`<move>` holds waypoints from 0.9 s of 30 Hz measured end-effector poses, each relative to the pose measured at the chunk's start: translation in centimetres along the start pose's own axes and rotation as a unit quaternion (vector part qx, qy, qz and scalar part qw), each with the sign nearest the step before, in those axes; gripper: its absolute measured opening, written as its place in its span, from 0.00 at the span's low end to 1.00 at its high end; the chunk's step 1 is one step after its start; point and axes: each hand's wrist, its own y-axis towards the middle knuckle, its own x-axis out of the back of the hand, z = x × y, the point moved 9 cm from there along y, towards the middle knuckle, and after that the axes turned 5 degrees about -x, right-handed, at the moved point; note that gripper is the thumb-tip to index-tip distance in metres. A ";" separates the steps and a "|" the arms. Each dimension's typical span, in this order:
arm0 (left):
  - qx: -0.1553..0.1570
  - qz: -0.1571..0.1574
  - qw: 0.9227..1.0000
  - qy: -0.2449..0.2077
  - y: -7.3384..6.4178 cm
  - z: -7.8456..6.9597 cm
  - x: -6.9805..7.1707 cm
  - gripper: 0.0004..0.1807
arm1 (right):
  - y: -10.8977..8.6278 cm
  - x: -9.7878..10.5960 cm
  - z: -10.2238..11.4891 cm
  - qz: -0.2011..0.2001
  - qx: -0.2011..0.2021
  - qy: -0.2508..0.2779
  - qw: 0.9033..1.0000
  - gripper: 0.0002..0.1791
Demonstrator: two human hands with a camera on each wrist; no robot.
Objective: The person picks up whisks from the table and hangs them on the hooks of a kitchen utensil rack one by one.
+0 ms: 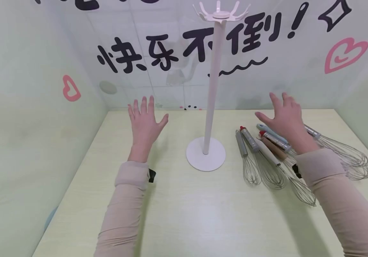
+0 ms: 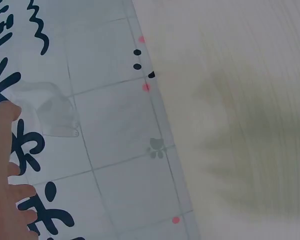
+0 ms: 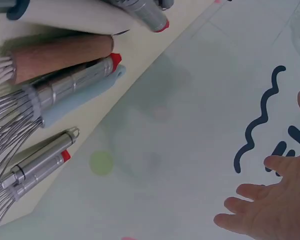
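Observation:
Both hands hover in the air with fingers spread. My left hand (image 1: pixel 144 126) is left of a white stand, over the back of the table, and touches nothing. My right hand (image 1: pixel 286 119) is raised over a group of several wire whisks, apart from them and holding nothing. The whisks lie on the right of the table: a small grey-handled whisk (image 1: pixel 241 144), one with a clear handle and red tip (image 1: pixel 249 138), a white-handled whisk (image 1: pixel 269 151), and a wooden-handled whisk (image 3: pixel 65 56). A light blue handle (image 3: pixel 80 102) shows beside them. My right arm partly covers the group.
The white stand (image 1: pixel 214 85) rises mid-table from a round base (image 1: pixel 205 162), with upturned hooks (image 1: pixel 221 15) at its top. A white printed backdrop (image 1: pixel 171 89) closes off the back, and pale side walls (image 1: pixel 20 142) flank the table (image 1: pixel 184 214).

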 end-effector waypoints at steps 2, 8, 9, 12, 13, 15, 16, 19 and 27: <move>-0.007 -0.009 1.000 -0.013 0.0 -0.7 0.3 0.42 | -0.1 -0.2 0.7 0.009 0.001 0.013 1.000 0.46; -0.038 -0.036 0.998 -0.047 -0.1 -3.2 1.0 0.37 | -0.4 -1.5 2.3 0.052 -0.001 0.058 0.997 0.44; -0.046 -0.043 0.997 -0.051 -0.1 -3.6 1.1 0.36 | -0.5 -1.8 2.5 0.060 -0.002 0.066 0.996 0.44; -0.068 -0.069 0.992 -0.076 -0.2 -4.9 1.6 0.34 | -0.6 -2.8 2.7 0.075 -0.006 0.079 0.994 0.44; -0.076 -0.078 0.990 -0.086 -0.2 -5.3 1.7 0.33 | -0.6 -3.2 2.7 0.079 -0.005 0.083 0.993 0.43; -0.090 -0.092 0.986 -0.109 -0.3 -6.2 1.9 0.31 | -0.5 -3.9 2.9 0.088 -0.004 0.087 0.992 0.42; -0.097 -0.097 0.983 -0.118 -0.3 -6.6 1.9 0.31 | -0.5 -4.2 2.9 0.091 -0.002 0.086 0.992 0.41; -0.114 -0.104 0.978 -0.141 -0.4 -7.7 2.0 0.30 | -0.5 -5.2 3.2 0.106 -0.003 0.089 0.990 0.40; -0.136 -0.098 0.963 -0.210 -0.6 -10.1 2.3 0.28 | -0.8 -6.9 3.5 0.126 -0.009 0.106 0.986 0.38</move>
